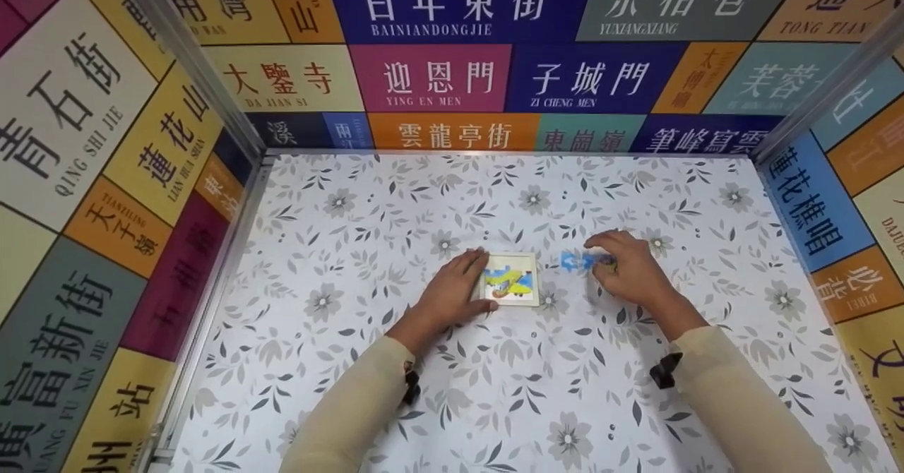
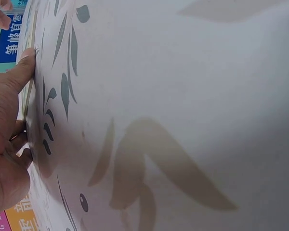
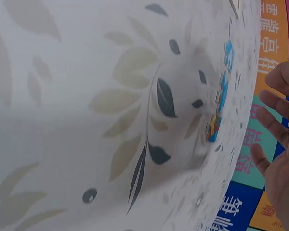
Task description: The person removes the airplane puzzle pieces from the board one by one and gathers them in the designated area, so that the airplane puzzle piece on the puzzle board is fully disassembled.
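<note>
A small square puzzle tray [image 1: 534, 296] with a pale rim lies on the table, partly filled by a yellow and blue airplane picture. My left hand [image 1: 452, 289] holds its left side, fingers near the upper corner and thumb by the lower edge. In the left wrist view, the left hand [image 2: 7, 115] shows at the left border. To the right of the tray lie several loose blue puzzle pieces [image 1: 575, 260], in a row in the right wrist view. Over them is my right hand [image 1: 632, 268], fingers bent and apart; the right hand [image 3: 282, 130] holds nothing there.
The table is covered by a white cloth [image 1: 395, 219] with grey leaves and flowers. Upright panels [image 1: 431, 78] with coloured street-name blocks stand along the back and both sides. A dark wrist device [image 1: 665, 370] sits by the right cuff.
</note>
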A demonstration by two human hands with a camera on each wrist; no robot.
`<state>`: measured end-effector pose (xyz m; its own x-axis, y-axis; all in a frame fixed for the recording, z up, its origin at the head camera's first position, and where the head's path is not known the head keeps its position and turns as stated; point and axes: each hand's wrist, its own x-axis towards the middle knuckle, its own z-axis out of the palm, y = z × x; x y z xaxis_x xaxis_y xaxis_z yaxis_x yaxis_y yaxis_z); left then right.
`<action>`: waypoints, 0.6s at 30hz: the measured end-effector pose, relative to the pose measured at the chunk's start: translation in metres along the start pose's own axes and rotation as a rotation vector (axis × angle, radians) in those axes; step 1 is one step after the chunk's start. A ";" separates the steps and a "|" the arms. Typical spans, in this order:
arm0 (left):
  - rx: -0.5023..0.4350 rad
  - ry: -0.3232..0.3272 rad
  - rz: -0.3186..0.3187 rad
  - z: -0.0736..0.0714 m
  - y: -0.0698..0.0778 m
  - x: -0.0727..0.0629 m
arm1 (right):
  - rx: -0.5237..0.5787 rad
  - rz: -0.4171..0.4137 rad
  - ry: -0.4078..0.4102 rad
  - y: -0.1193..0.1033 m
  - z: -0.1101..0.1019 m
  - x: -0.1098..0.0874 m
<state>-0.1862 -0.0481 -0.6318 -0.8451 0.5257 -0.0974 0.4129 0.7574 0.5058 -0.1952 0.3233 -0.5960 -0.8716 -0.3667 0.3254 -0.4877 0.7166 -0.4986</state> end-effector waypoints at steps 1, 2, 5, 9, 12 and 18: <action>-0.002 0.003 -0.003 0.000 -0.001 0.000 | 0.006 -0.012 0.009 -0.001 0.003 0.002; -0.002 0.003 -0.006 0.000 -0.002 0.000 | 0.008 -0.029 0.016 -0.003 0.006 0.003; -0.007 0.001 -0.010 -0.001 -0.003 0.002 | 0.005 -0.051 0.021 -0.007 0.013 0.008; -0.014 0.003 -0.011 -0.002 -0.005 0.004 | 0.004 -0.025 -0.007 -0.016 0.022 0.015; -0.026 0.006 0.000 -0.002 -0.007 0.004 | 0.007 -0.020 -0.024 -0.023 0.029 0.018; -0.024 0.006 0.014 -0.002 -0.008 0.006 | 0.032 -0.024 -0.079 -0.037 0.043 0.021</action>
<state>-0.1954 -0.0516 -0.6351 -0.8414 0.5336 -0.0854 0.4163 0.7408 0.5272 -0.1975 0.2635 -0.6058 -0.8604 -0.4302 0.2733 -0.5085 0.6884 -0.5172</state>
